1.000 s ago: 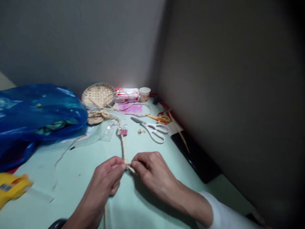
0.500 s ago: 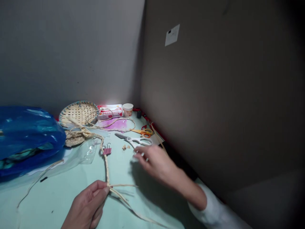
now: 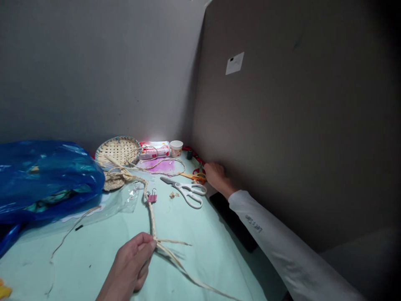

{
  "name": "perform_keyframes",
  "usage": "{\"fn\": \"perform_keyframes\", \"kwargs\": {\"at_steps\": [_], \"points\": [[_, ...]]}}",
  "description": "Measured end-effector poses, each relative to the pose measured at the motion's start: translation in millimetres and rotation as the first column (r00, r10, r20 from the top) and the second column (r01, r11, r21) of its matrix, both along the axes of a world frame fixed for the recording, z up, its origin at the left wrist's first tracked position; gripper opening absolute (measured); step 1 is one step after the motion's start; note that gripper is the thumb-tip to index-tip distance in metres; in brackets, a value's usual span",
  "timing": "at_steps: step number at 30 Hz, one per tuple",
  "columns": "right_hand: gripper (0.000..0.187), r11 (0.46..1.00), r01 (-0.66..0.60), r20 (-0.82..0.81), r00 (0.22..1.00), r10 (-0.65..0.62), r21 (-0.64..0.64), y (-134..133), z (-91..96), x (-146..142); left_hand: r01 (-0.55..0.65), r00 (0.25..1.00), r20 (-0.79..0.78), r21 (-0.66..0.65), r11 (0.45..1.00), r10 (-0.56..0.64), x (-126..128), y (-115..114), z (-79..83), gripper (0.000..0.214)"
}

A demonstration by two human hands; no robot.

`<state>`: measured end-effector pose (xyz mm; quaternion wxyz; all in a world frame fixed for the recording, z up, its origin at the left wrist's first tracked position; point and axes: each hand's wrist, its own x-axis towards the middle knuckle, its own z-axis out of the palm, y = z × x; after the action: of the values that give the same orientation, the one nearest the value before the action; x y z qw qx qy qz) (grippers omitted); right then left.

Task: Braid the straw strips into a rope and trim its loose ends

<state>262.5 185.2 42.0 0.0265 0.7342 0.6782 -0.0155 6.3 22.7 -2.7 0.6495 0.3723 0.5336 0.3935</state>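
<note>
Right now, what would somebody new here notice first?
Probably the big, shiny blue bag, lying on the left. Then the left hand, in front, pinching a pale braided cord. The right hand is farther off, beside the dark wall, near the orange scissors.

R slv (image 3: pixel 282 246) wht, long, w/ dk lettering (image 3: pixel 253 224) nr cuff (image 3: pixel 233 200); both hands (image 3: pixel 131 261) bare.

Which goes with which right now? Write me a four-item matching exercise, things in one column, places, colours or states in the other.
1. Left hand
2. Right hand
3. Binder clip
4. Paper cup

A. Pink
B. Upright beside the red-and-white packet
C. Pinching the pale cord
D. Close beside the orange scissors

Pairs: 1-C, 2-D, 3-A, 4-B
</note>
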Motion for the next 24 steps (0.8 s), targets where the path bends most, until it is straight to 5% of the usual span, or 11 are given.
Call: {"fn": "perform_keyframes", "kwargs": {"at_steps": [5,12,17,24], "points": [[0.028,0.996,0.012,-0.125,0.992,-0.001,0.092,-7.2,15.0,0.7,0.004,1.000,-0.001,0.025,1.000,-0.004,0.4,-0.1,-0.8,0.042],[0.016,0.938,-0.317,-0.430,0.834,0.346,0.139,-82.9,45.0,-42.9,0.008,1.000,0.019,0.040,0.999,-0.008,-1.1,-2.7,1.7,0.034],[0.022,0.857,-0.465,-0.695,0.541,0.474,0.223,-130.7,27.2,-73.7,0.037,0.999,0.008,0.053,0.998,-0.038,-2.5,-5.2,7.0,0.026],[0.030,0.810,-0.536,-0.676,0.507,0.535,0.239,-137.9,8.4,-72.0,0.029,0.999,-0.015,0.039,0.999,-0.029,-1.8,-3.5,7.7,0.023]]}}
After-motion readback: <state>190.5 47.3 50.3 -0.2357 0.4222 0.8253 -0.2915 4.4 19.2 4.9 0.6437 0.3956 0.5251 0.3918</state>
